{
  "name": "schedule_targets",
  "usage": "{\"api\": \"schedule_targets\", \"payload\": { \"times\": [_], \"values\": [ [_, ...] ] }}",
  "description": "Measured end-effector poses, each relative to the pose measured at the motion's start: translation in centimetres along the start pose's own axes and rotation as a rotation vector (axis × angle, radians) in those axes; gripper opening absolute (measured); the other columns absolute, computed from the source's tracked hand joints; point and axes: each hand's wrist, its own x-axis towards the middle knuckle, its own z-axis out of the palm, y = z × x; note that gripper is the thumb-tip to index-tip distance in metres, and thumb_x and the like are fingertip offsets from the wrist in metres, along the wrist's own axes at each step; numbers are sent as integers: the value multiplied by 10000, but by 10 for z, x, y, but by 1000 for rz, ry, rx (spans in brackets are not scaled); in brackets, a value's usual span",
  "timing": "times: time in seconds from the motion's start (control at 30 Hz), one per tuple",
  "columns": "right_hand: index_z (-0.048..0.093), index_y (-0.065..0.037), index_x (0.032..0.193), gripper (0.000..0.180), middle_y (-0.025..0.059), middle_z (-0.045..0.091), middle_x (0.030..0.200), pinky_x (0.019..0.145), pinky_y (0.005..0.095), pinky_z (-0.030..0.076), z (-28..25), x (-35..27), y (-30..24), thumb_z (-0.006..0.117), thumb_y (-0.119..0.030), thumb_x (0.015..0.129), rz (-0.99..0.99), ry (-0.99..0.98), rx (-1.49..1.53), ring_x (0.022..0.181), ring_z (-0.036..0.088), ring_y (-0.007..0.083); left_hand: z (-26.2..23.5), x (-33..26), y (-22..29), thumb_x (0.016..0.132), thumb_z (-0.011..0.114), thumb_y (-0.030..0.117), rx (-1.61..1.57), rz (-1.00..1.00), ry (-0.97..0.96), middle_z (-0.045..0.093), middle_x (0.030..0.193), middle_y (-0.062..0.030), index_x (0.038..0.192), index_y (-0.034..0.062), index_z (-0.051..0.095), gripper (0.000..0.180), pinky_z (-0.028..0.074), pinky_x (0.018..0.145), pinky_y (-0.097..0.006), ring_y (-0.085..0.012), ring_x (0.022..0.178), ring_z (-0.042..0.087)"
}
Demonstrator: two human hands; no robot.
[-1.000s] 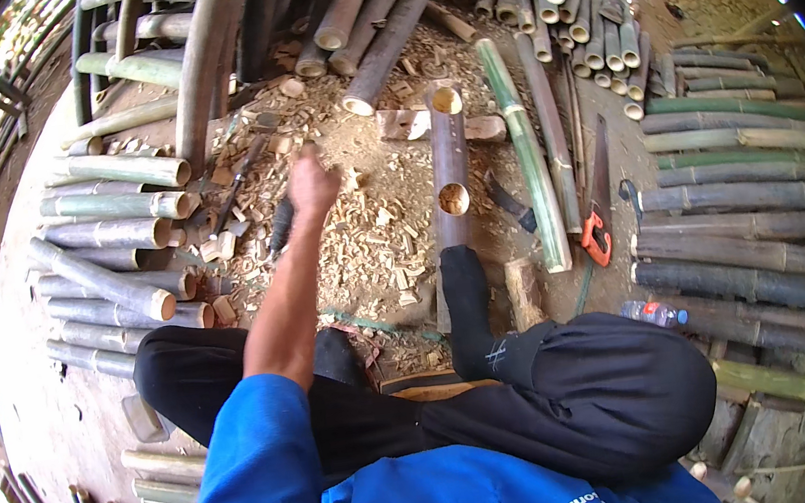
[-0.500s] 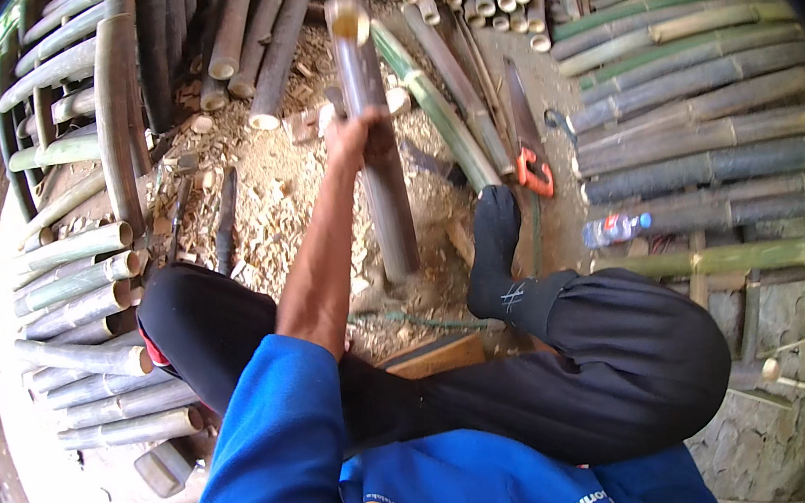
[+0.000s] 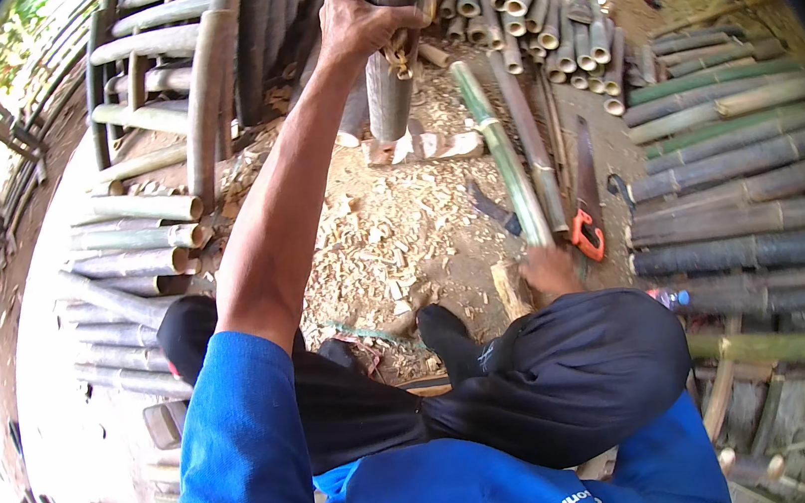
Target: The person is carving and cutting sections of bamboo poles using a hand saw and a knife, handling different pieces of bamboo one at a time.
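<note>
My left hand (image 3: 362,23) grips a thick dark bamboo pole (image 3: 391,102) at the far middle, with thumb and fingers around its side. Frayed pale fibres show at a cut just below the thumb. The pole's near end hangs over or against a notched wooden block (image 3: 440,145); I cannot tell whether they touch. My right hand (image 3: 550,271), slightly blurred, is closed on the near end of a green bamboo pole (image 3: 503,154) lying on the ground. Its fingertips are partly hidden. Beside that hand stands a short wooden stump (image 3: 510,289).
Wood chips (image 3: 372,245) cover the ground. A dark blade (image 3: 493,208) lies left of the green pole, and an orange-handled saw (image 3: 588,229) to its right. Bamboo is stacked at left (image 3: 138,264), right (image 3: 734,170) and far back (image 3: 554,12). My feet (image 3: 448,331) are close by.
My left hand has carried the dark bamboo pole farther away. My right hand has come into view at the green pole's end, where my foot was; that foot has drawn back. The view has shifted.
</note>
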Motion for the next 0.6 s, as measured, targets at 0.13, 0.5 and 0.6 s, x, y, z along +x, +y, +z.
{"api": "schedule_targets", "payload": {
  "times": [0.13, 0.5, 0.6],
  "values": [
    [620, -13, 1014, 211, 271, 713, 974, 835, 589, 558, -35, 106, -21, 615, -168, 871, -310, 151, 73, 908, 691, 486, -18, -4, -7, 525, 989, 265, -8, -109, 32, 777, 1010, -152, 1093, 13, 721, 677, 605, 862, -346, -199, 910, 755],
    [428, -7, 1510, 649, 189, 497, 1478, 1142, 509, 371, -37, 277, -66, 603, -58, 888, -356, 176, -284, 1384, 454, 397, -83, -104, -58, 765, 860, 8, -607, -212, 640, 720, 1077, -142, 1204, 2, 633, 493, 594, 870, -344, -207, 964, 723],
    [417, -71, 1549, 660, 179, 505, 1494, 1152, 586, 309, -21, 289, -67, 609, -98, 917, -371, 182, -340, 1423, 426, 389, -103, -166, -81, 907, 806, 255, -751, -557, 783, 707, 1124, -111, 1250, 27, 623, 451, 595, 900, -407, -230, 1046, 699]
  ]
}}
